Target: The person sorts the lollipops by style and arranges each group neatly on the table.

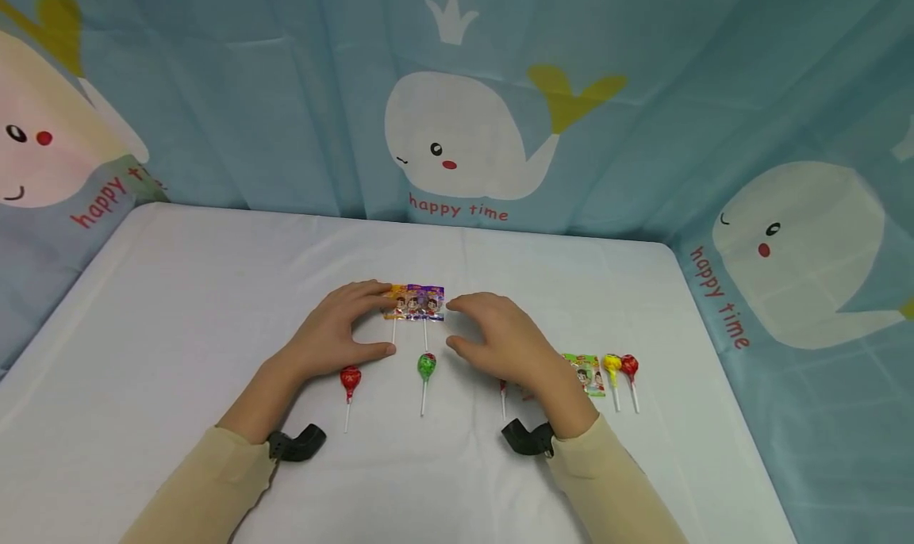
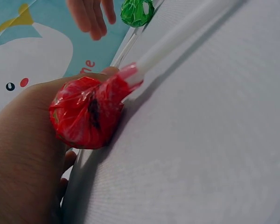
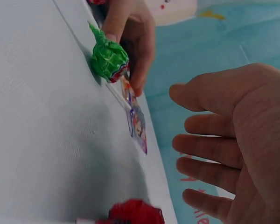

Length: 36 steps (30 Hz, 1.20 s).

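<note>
My left hand (image 1: 336,326) rests its fingers over the left end of two flat wrapped lollipops, an orange one (image 1: 401,308) and a purple one (image 1: 432,303), lying side by side. Its thumb is spread away, near the orange one's stick. Just right of the purple wrapper hovers my right hand (image 1: 500,334), holding nothing, thumb and fingers apart, as the right wrist view also shows. Between the hands, nearer me, lies a green round lollipop (image 1: 426,364). A red round lollipop (image 1: 350,379) lies below the left hand and looms large in the left wrist view.
Under the right forearm, another red lollipop (image 1: 503,393) is partly hidden. Farther right lie a green flat packet (image 1: 589,375), a yellow lollipop (image 1: 612,365) and a red one (image 1: 629,367). A white cloth covers the table (image 1: 214,306); a blue whale-print curtain (image 1: 307,116) hangs behind.
</note>
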{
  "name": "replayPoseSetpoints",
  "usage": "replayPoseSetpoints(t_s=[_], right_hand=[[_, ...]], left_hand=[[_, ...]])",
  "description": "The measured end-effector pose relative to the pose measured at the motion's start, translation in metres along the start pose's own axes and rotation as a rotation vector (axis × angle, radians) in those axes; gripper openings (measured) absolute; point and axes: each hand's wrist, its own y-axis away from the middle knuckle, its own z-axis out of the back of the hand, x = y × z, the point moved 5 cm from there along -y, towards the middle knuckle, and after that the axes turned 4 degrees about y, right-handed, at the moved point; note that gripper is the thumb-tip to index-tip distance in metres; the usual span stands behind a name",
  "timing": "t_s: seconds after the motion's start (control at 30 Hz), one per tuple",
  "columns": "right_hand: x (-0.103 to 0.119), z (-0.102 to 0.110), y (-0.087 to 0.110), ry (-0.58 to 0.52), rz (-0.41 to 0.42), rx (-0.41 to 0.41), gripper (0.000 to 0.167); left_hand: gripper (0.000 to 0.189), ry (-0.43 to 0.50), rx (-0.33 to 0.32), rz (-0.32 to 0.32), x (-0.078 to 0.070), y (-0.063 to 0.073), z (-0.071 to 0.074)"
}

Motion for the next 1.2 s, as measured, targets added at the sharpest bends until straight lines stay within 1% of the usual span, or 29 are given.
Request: replayPoseSetpoints(t_s=[0.2, 0.53, 0.97, 1.2], right_hand=[[-0.01, 0.004, 0.016, -0.008, -0.01, 0.003, 0.048], [-0.021, 0.009, 0.038, 0.001, -0.007, -0.014, 0.046], [-0.034, 0.016, 0.065, -0.037, -0.008, -0.011, 0.047], [-0.04, 0.017, 0.077, -0.013, -0.038, -0.003, 0.049]], left_hand=[[0.07, -0.001, 0.004, 0.001, 0.0, 0.0, 0.0], [0.069, 0.003, -0.001, -0.006, -0.001, 0.0, 0.001], [0.069, 0.006, -0.008, -0.024, 0.0, 0.0, 0.0], [0.07, 0.0, -0.004, -0.019, 0.001, 0.0, -0.001]])
